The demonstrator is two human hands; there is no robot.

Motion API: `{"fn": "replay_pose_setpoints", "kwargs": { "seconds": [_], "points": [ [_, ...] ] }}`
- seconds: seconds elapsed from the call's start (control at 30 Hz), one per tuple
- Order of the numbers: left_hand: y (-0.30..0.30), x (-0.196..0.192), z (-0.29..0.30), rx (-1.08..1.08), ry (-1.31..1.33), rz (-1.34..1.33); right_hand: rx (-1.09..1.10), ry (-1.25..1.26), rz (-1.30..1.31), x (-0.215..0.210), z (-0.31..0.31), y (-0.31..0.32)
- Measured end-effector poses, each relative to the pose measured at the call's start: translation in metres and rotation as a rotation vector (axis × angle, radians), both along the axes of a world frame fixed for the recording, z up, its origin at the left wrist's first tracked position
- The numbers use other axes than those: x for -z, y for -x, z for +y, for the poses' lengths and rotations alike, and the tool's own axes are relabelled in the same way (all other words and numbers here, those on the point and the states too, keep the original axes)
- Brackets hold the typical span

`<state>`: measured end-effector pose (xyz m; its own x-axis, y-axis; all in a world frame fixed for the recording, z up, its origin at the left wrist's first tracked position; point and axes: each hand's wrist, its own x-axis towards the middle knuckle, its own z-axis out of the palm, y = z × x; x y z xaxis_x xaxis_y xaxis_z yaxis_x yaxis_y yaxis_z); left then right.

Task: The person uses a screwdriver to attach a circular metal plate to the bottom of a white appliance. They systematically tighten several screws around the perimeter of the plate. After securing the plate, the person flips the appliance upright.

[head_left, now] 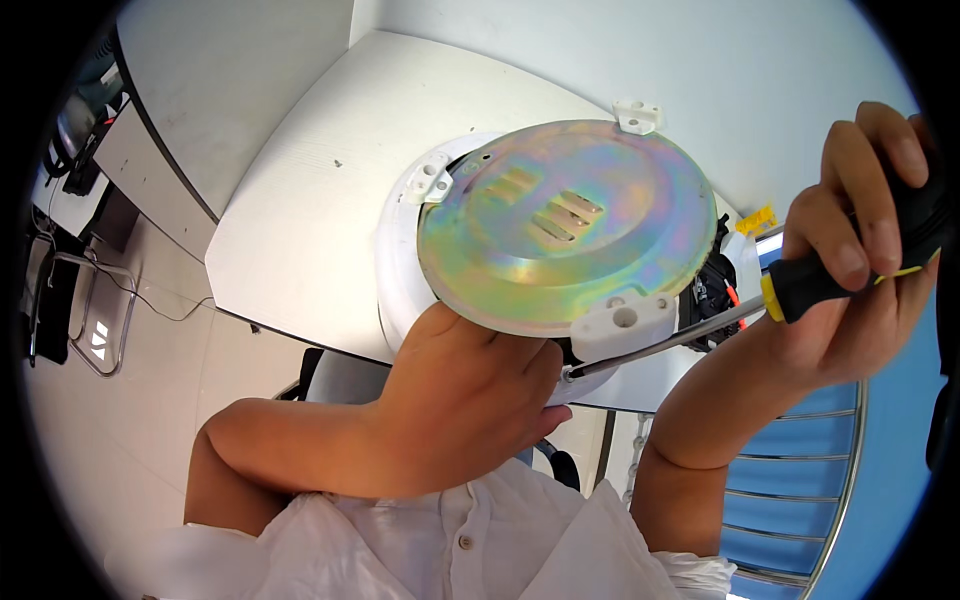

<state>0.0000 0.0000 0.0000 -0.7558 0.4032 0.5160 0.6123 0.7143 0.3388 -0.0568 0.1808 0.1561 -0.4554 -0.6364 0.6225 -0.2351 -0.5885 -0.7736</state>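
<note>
Screwdriving appears incomplete: over the white flat-topped table (320,170), the iridescent round metal plate (600,240) obscures the grip of the left hand (470,390), while right of it the right hand (866,205) clasps the black-and-yellow-handled screwdriver (797,288).

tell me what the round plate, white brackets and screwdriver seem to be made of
Round plate: probably plated metal, given its iridescent sheen. White brackets: likely moulded plastic, opaque and smooth. Screwdriver shaft: probably steel, from its metallic shine; black-and-yellow handle perhaps plastic or rubber, fairly dull.
</note>
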Motion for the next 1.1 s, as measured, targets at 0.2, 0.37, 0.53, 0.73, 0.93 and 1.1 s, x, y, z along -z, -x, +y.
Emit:
{"fn": "replay_pose_setpoints", "kwargs": {
  "seconds": [0.2,0.37,0.53,0.73,0.93,1.1],
  "points": [
    [0.003,0.005,-0.002,0.013,-0.101,0.070,0.036,0.141,0.039,0.016,-0.007,0.050],
    [0.003,0.003,-0.001,0.001,-0.099,0.069,-0.115,0.204,0.004,0.025,-0.006,0.057],
    [0.005,0.002,0.000,-0.009,-0.111,0.127,-0.113,0.123,0.082,0.017,-0.021,0.045],
    [0.005,0.004,0.001,-0.026,-0.110,0.149,0.348,0.025,-0.023,0.014,-0.010,0.019],
    [0.005,0.003,0.003,-0.027,-0.079,0.163,0.021,0.000,0.090,0.009,-0.013,0.028],
    [0.006,0.003,0.002,-0.001,-0.060,0.154,-0.210,0.018,-0.001,0.008,-0.015,0.053]
  ]
}}
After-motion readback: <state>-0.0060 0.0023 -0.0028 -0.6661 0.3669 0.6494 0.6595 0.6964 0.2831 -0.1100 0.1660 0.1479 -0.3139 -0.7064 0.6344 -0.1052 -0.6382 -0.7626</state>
